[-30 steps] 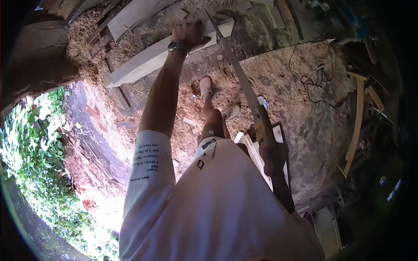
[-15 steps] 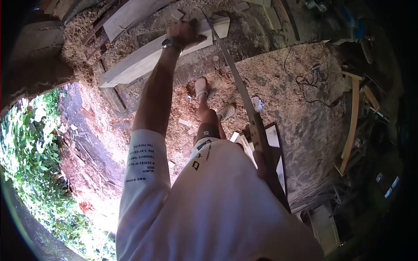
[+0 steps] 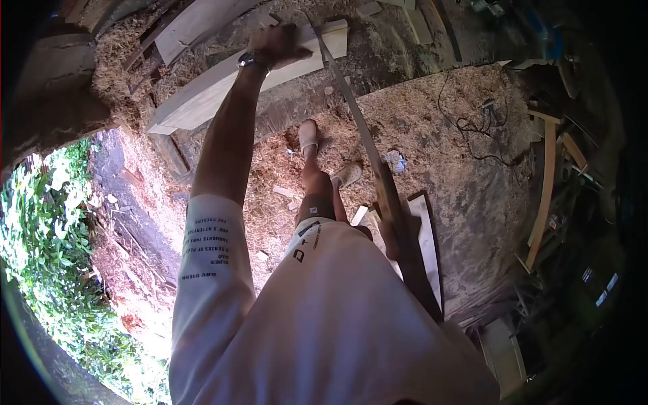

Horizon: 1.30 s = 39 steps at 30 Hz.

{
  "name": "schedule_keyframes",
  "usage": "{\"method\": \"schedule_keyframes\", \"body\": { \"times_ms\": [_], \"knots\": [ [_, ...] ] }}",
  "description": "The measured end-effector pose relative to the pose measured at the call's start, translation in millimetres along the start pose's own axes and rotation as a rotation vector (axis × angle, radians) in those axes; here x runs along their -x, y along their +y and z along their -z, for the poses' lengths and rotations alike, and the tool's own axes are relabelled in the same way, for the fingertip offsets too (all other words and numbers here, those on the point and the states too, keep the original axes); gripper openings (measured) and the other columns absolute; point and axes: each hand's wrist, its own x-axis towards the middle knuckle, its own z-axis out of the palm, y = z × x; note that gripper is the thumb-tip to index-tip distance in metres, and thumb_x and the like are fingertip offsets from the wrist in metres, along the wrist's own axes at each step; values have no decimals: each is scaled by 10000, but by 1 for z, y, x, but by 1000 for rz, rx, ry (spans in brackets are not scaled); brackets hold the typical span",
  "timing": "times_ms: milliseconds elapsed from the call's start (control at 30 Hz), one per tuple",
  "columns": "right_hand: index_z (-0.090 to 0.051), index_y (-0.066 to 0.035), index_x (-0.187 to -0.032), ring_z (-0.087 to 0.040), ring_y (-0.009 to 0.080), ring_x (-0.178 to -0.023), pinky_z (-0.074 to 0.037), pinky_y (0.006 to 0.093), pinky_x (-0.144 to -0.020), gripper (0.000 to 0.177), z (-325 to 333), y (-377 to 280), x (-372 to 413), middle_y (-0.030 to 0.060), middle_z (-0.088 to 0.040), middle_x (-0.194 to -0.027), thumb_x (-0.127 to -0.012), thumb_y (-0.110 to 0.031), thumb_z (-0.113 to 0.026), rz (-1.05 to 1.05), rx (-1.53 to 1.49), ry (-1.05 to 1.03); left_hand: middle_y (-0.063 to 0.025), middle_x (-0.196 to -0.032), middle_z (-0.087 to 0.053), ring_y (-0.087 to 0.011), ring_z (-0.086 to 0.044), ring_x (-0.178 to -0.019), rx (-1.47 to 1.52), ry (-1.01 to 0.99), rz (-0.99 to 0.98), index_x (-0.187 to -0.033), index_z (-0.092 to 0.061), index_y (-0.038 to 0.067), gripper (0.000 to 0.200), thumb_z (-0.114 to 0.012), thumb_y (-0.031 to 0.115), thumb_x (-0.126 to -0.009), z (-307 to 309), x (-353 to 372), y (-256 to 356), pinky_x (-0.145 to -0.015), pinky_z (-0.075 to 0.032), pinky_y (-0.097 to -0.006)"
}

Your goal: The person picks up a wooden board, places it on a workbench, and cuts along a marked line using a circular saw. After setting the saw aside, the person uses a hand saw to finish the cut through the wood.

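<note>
A long pale wooden board [image 3: 202, 94] lies across the upper left, over a darker timber. My left hand [image 3: 277, 46], with a watch on its wrist, grips the board near its right end, the thumb toward the saw; the fingertips are blurred. Just right of this hand, the narrow blade of a long handsaw [image 3: 349, 98] crosses the board. My right hand [image 3: 399, 235] is wrapped round the saw's wooden handle, low and right of centre, in shadow. The blade runs up and left from there to the board.
Sawdust covers the ground [image 3: 418, 121] around my sandalled feet [image 3: 308, 135]. A dark cable [image 3: 472, 128] is looped at the right, near long wooden strips [image 3: 545, 196]. Another board [image 3: 196, 30] lies at the upper left. A pale offcut [image 3: 425, 250] is beside my right arm.
My right hand and the saw have moved up and left, toward the board. The board and my left hand appear slightly farther left as the view shifts.
</note>
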Motion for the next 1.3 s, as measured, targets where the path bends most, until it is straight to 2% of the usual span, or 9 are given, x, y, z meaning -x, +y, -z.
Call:
{"method": "schedule_keyframes", "body": {
  "times_ms": [33,100,133,333,400,633,1133,1233,1300],
  "knots": [
    [-492,-30,-1337,-615,201,-987,-500,344,-758,405,-8,16,20,233,-542,-1161,-939,-81,-539,-97,108,-48,-152,-977,-731,-361,-710,-913,-24,34,-26,-1085,-665,120,612,-728,621,-740,-3,-3,-4,-833,-557,-492],
    [-651,-33,-1027,-577,232,-617,-456,377,-530,163,-32,39,31,95,-555,-732,-866,-49,-633,7,470,107,-146,-974,-730,-356,-711,-895,43,0,-21,-1081,-666,127,605,-727,624,-741,-10,-8,-14,-818,-558,-491],
    [-653,0,-989,-607,204,-627,-458,367,-531,154,-34,38,-5,125,-596,-736,-928,-120,-578,302,541,177,-143,-972,-730,-354,-711,-886,76,-8,-21,-1080,-667,131,602,-727,625,-741,-13,-12,-16,-810,-558,-491],
    [-662,-15,-993,-497,169,-474,-390,373,-451,185,-22,-34,-236,80,-530,-570,-880,-153,-615,403,-381,178,-180,-1040,-726,-355,-717,-941,10,86,200,-1211,-605,109,738,-730,651,-727,8,6,16,-798,-574,-498],
    [-687,-45,-957,-551,197,-472,-429,399,-460,192,0,-42,-243,94,-574,-578,-888,-209,-614,272,-469,63,-180,-1060,-726,-356,-715,-951,21,65,210,-1206,-610,104,749,-733,660,-719,4,1,11,-804,-578,-487],
    [-404,-157,-1530,-576,218,-510,-481,381,-528,688,34,-63,-183,145,-599,-637,-870,-175,-600,304,-376,20,-140,-996,-736,-337,-730,-865,-8,56,105,-1129,-629,124,594,-754,570,-758,6,37,45,-772,-593,-480],
    [-593,-51,-1346,-558,160,-550,-459,333,-528,453,14,-109,-162,142,-603,-666,-917,-188,-633,136,-534,188,-188,-963,-722,-409,-702,-879,-45,54,-30,-1153,-614,148,551,-701,543,-780,7,29,32,-764,-576,-521],
    [-607,-47,-1324,-565,153,-540,-463,347,-522,426,15,-129,-184,138,-596,-636,-916,-172,-626,31,-566,176,-99,-1004,-747,-320,-731,-897,-81,-45,15,-1207,-629,207,637,-781,562,-700,12,9,22,-790,-595,-470],
    [-606,-52,-1327,-574,148,-549,-468,350,-527,426,12,-129,-201,143,-603,-648,-918,-170,-621,61,-549,171,-165,-1017,-736,-347,-719,-939,11,2,-32,-1174,-645,104,656,-775,558,-718,-9,-12,-5,-835,-587,-467]
  ]
}}
